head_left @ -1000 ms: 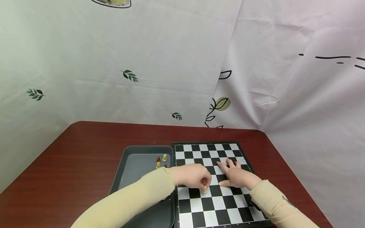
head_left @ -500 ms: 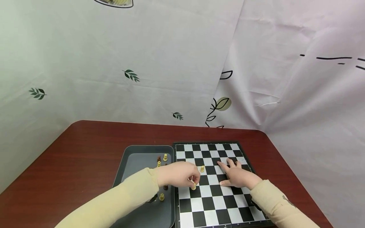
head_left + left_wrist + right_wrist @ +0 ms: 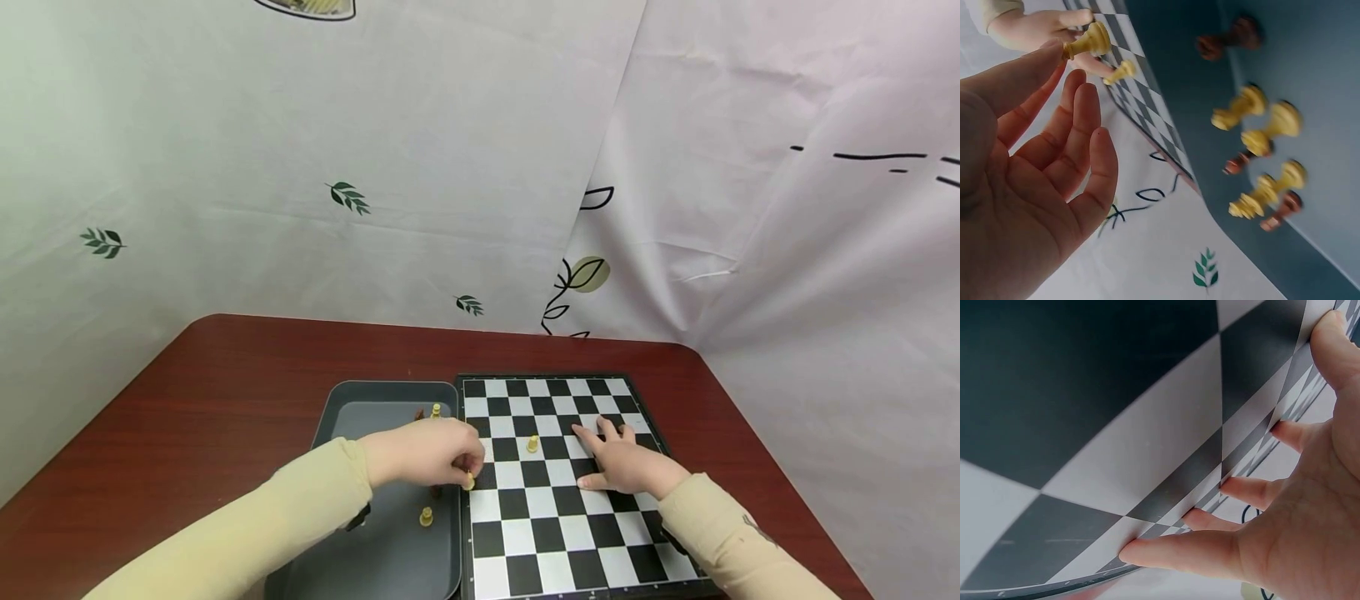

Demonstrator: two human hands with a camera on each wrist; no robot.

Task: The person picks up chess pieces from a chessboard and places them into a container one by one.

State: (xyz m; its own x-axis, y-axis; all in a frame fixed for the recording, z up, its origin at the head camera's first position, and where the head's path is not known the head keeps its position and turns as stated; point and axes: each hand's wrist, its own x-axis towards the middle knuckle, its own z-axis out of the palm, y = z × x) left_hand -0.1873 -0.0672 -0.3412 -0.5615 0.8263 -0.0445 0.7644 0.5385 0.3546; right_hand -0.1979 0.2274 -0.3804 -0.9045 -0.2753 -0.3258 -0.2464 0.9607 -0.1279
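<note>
My left hand [image 3: 435, 450] pinches a yellow chess piece [image 3: 1092, 40] between thumb and fingertips, its wide base pointing away from them. In the head view this hand is over the right rim of the grey tray [image 3: 397, 554], beside the chessboard [image 3: 542, 533]. Another yellow chess piece [image 3: 532, 443] stands on the board, between my two hands. Fingers spread, my right hand [image 3: 624, 462] rests on the board's right part. In the left wrist view, yellow pieces [image 3: 1277, 120] and brown pieces [image 3: 1232, 39] are in the tray, partly hidden by my left hand in the head view.
Tray and board lie side by side on a reddish-brown table [image 3: 247, 392]. One yellow piece [image 3: 426, 517] is in the tray near my left forearm. Behind the table hangs a white cloth [image 3: 420, 125] with leaf prints.
My left hand has moved left across the board to the tray's rim, still pinching the yellow piece. The yellow piece on the board came into view as it moved. The right hand stays put.
</note>
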